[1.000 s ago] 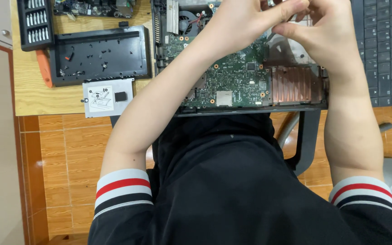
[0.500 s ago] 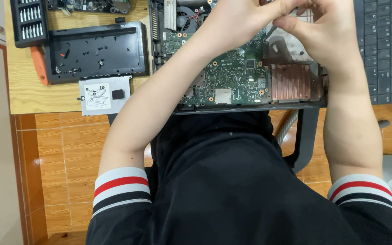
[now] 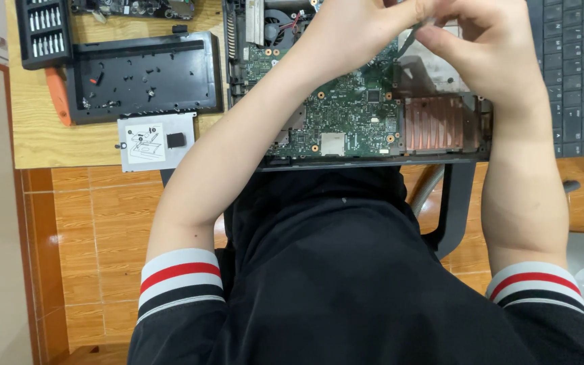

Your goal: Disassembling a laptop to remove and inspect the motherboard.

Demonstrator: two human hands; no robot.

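Both hands have barely shifted above the open laptop (image 3: 366,101). Left hand (image 3: 353,27) and right hand (image 3: 488,47) pinch something small together; exactly what, I cannot tell. Wooden desk (image 3: 42,135), tiled floor (image 3: 89,223).

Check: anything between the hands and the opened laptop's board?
Nothing visible does. Left hand and right hand meet directly above the green circuit board, pinching a thin grey strip. Whether it joins the board is hidden.
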